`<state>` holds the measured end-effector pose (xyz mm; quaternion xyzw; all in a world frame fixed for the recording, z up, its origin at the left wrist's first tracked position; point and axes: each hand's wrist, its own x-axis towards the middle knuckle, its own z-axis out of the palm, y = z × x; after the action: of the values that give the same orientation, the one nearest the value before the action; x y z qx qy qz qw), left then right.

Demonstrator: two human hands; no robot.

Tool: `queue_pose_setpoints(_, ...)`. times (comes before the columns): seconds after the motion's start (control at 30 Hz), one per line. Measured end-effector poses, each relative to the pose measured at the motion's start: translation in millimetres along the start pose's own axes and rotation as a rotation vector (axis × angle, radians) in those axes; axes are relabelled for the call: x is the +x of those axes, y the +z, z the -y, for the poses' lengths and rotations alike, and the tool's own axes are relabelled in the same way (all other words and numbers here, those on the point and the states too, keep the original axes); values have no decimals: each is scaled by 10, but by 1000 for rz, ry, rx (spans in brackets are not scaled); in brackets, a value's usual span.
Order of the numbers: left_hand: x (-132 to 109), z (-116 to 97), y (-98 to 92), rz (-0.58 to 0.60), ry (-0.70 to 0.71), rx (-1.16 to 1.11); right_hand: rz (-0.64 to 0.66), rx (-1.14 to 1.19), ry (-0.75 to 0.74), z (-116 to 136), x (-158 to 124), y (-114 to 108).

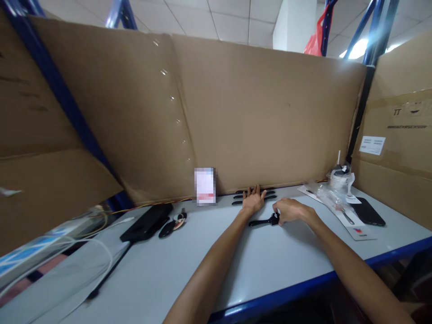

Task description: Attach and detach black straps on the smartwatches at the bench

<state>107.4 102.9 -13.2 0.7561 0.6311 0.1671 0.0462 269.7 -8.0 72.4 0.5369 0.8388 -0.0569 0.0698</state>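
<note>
My left hand lies flat with its fingers spread across several slim black strips, which sit side by side near the cardboard wall. The strips' middles are hidden under that hand, so their kind does not show. Closer to me, a glossy black spoon-like utensil rests on the table with its narrow handle pointing left. My right hand has its fingers curled and pinched at the utensil's wider end, partly covering it.
Cardboard walls the back of the grey table. Left are a black case, keys and white cables. A small upright card stands behind. Right are clear packaging, a black phone and a wrapped cup.
</note>
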Motion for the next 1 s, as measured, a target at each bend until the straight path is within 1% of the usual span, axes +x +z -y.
queue_pose_setpoints(0.1,-5,32,-94,23,24,4,-14,13,2,1,2,-2)
queue_pose_setpoints(0.17,-40,107,-207,28,75,26,0,26,28,-24,-3,-25)
queue_pose_setpoints(0.27,-190,280,-414,-53,285,101,55,-32,105,-73,-34,-88)
queue_pose_setpoints(0.33,-376,389,-528,-81,360,84,88,-64,140,-90,-60,-125)
queue_pose_setpoints(0.4,-620,454,-587,-81,430,44,90,-63,122,-83,-79,-138)
queue_pose_setpoints(0.5,-987,450,-572,-41,553,-20,28,-45,54,-46,-66,-102)
queue_pose_setpoints(0.53,-1081,430,-554,-46,576,-20,8,-26,33,-36,-50,-80)
queue_pose_setpoints(0.63,-1237,373,-521,-54,586,28,-45,78,-34,-19,16,-13)
queue_pose_setpoints(0.7,-1261,360,-529,-35,579,82,-114,111,-54,2,51,24)
queue_pose_setpoints(0.77,-1261,367,-548,-21,561,105,-203,91,-49,53,70,60)
queue_pose_setpoints(0.83,-1262,377,-561,-12,540,101,-255,57,-53,130,75,106)
queue_pose_setpoints(1.0,-1269,379,-547,17,502,74,-251,39,-124,295,103,254)
